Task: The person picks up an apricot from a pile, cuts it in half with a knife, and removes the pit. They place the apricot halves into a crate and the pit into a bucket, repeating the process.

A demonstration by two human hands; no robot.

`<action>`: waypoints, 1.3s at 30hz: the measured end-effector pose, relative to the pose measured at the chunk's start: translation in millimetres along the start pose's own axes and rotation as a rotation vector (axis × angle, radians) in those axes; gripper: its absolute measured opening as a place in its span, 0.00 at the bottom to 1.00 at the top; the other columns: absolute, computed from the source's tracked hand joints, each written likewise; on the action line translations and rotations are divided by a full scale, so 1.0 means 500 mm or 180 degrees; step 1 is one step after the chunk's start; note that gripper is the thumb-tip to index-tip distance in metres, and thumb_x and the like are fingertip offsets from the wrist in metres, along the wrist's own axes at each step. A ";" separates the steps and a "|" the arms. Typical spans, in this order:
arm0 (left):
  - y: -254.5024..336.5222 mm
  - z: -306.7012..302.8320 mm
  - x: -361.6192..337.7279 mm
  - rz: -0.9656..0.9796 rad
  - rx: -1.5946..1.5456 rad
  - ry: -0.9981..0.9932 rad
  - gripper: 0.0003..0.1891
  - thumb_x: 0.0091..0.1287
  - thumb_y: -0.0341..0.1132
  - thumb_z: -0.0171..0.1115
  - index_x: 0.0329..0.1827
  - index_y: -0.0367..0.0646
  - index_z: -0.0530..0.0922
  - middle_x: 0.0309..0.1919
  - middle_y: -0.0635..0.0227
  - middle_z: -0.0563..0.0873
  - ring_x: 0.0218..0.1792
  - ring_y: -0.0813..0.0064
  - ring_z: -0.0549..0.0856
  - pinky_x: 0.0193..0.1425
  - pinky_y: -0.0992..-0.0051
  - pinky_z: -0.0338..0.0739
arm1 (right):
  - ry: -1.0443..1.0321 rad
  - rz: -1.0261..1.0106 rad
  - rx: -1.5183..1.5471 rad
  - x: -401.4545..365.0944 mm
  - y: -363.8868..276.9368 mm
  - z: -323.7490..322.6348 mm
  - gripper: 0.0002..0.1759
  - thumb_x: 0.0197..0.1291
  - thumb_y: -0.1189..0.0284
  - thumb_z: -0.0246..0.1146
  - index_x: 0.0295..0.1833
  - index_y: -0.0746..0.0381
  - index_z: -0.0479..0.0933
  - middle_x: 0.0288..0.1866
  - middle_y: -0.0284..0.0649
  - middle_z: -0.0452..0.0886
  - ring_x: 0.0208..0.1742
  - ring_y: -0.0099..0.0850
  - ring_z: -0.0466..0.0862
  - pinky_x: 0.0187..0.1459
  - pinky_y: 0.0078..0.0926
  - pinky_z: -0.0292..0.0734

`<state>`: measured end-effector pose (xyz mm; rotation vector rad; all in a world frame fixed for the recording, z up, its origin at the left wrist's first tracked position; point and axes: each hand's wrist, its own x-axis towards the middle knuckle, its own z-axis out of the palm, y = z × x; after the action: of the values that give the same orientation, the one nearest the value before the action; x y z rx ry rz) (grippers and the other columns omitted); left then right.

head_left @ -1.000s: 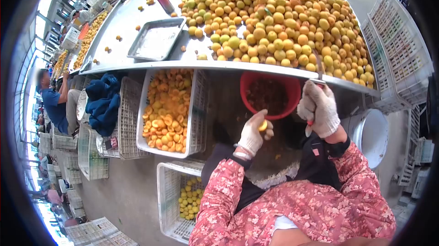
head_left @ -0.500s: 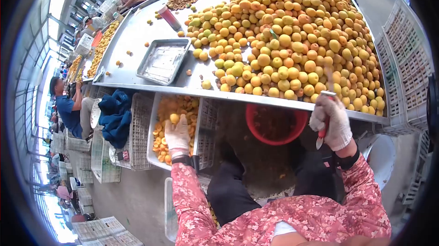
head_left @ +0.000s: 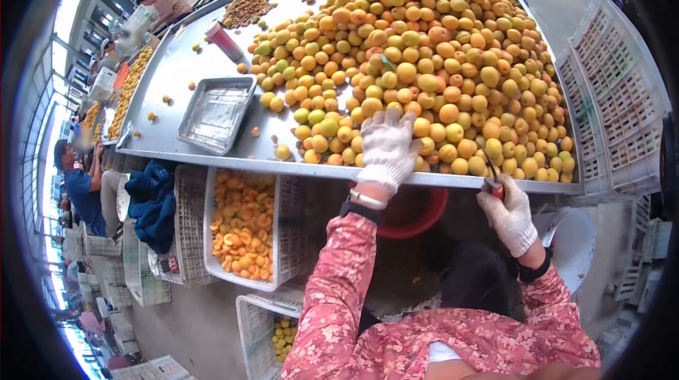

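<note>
On the metal table, left hand touches heaped fruit.

I see white-gloved left hand moved from white plastic crate of orange halved fruit onto heaped yellow-orange whole fruit. Pink floral left sleeve now beside partly hidden round red basin.

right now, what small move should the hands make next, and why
Probably close the left hand on one fruit from the pile and lift it, since its fingers lie over the fruit while the right hand holds the knife.
</note>
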<state>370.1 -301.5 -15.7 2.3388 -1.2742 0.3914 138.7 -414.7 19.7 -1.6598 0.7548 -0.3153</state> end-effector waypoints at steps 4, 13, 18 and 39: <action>0.003 0.086 0.036 0.0223 0.0601 -0.0361 0.19 0.58 0.45 0.66 0.48 0.46 0.81 0.42 0.60 0.82 0.50 0.57 0.80 0.60 0.52 0.66 | -0.0007 0.0217 -0.0355 -0.021 0.031 -0.043 0.10 0.59 0.76 0.66 0.44 0.66 0.75 0.30 0.35 0.79 0.33 0.20 0.76 0.38 0.23 0.75; 0.009 0.097 0.032 0.0317 0.0601 -0.0604 0.19 0.59 0.43 0.64 0.51 0.44 0.80 0.44 0.60 0.83 0.52 0.58 0.80 0.66 0.51 0.64 | -0.0104 0.0517 0.0734 -0.019 0.020 -0.025 0.08 0.63 0.74 0.64 0.46 0.64 0.76 0.26 0.30 0.76 0.19 0.15 0.71 0.21 0.15 0.64; 0.026 0.080 0.022 0.0297 -0.0019 -0.0485 0.22 0.57 0.41 0.67 0.55 0.46 0.77 0.45 0.60 0.83 0.52 0.58 0.80 0.72 0.49 0.59 | 0.0153 0.0294 0.1121 -0.015 0.031 -0.044 0.08 0.65 0.73 0.61 0.47 0.65 0.74 0.22 0.31 0.73 0.17 0.19 0.71 0.20 0.17 0.66; 0.291 -0.189 -0.381 -0.2438 -0.6307 -0.0431 0.28 0.77 0.59 0.44 0.64 0.43 0.71 0.39 0.67 0.82 0.37 0.76 0.81 0.40 0.76 0.74 | -0.1442 -0.0731 0.0720 -0.246 -0.034 -0.022 0.10 0.71 0.70 0.57 0.50 0.65 0.73 0.28 0.36 0.79 0.30 0.23 0.80 0.33 0.23 0.73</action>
<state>142.4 -185.8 16.5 0.8156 -0.1815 -0.9043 45.1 -344.5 62.6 -1.5258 0.1823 -0.1665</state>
